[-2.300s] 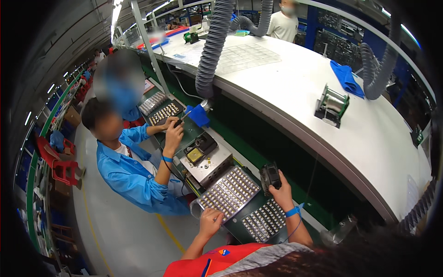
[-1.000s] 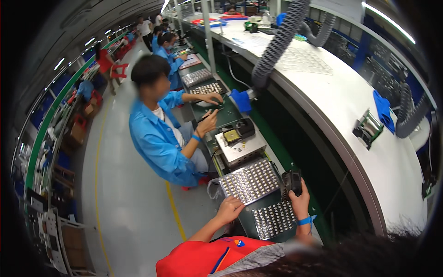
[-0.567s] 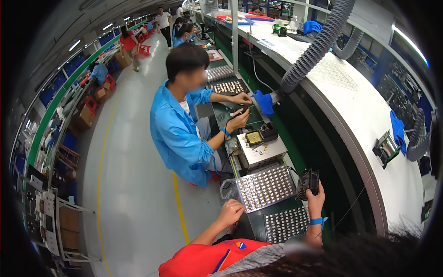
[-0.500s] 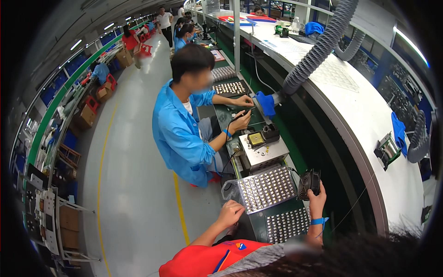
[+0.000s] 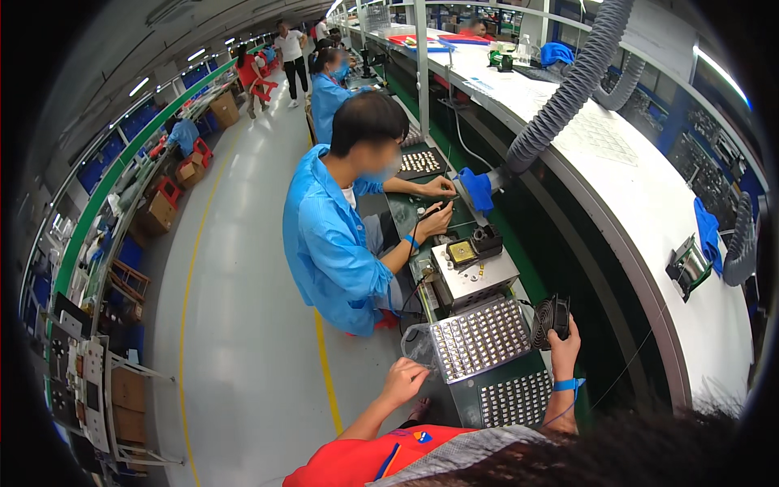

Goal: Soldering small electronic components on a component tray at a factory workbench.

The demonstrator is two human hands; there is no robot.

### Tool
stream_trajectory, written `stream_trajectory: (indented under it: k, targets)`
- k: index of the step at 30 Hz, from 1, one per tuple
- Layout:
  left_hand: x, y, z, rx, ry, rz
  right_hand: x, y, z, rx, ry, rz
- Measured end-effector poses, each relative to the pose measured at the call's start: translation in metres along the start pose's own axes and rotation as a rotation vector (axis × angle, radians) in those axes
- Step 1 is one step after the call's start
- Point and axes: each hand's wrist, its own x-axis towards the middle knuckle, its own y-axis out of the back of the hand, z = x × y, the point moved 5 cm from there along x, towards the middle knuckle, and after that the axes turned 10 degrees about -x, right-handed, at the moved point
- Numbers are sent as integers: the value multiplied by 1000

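My right hand [image 5: 565,349] is wrapped round the edge of a black cooling fan [image 5: 551,322] with a round grille, holding it upright at the bench's far edge. A blue band circles that wrist. Lower left, my left hand [image 5: 403,380] has its fingers curled together; whatever they may hold is too small to make out. Its fingertips are beside a clear plastic bag [image 5: 418,345]. Between my hands lies a clear tray [image 5: 480,339] with rows of small metallic parts. Nearer me, a dark tray [image 5: 514,401] holds similar small parts.
Ahead, a co-worker in a blue jacket [image 5: 337,235] handles a pen-like tool with a cable. A metal box [image 5: 475,272] stands between us, topped by a yellow-and-black device [image 5: 464,252]. A grey flexible duct [image 5: 568,89] hangs over the white counter [image 5: 641,219] at right.
The view has shifted slightly, so the bench appears lower and further right. My right hand keeps hold of the fan. My left hand stays beside the bag, fingers still curled.
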Motion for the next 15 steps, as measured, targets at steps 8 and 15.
stream_trajectory:
  k: [8,15]
  targets:
    - [11,13,-1,-6,-54,25,5,1,0,-38,20,26]
    - [25,34,-1,27,-50,50,13,-2,-5,-16,-25,28]
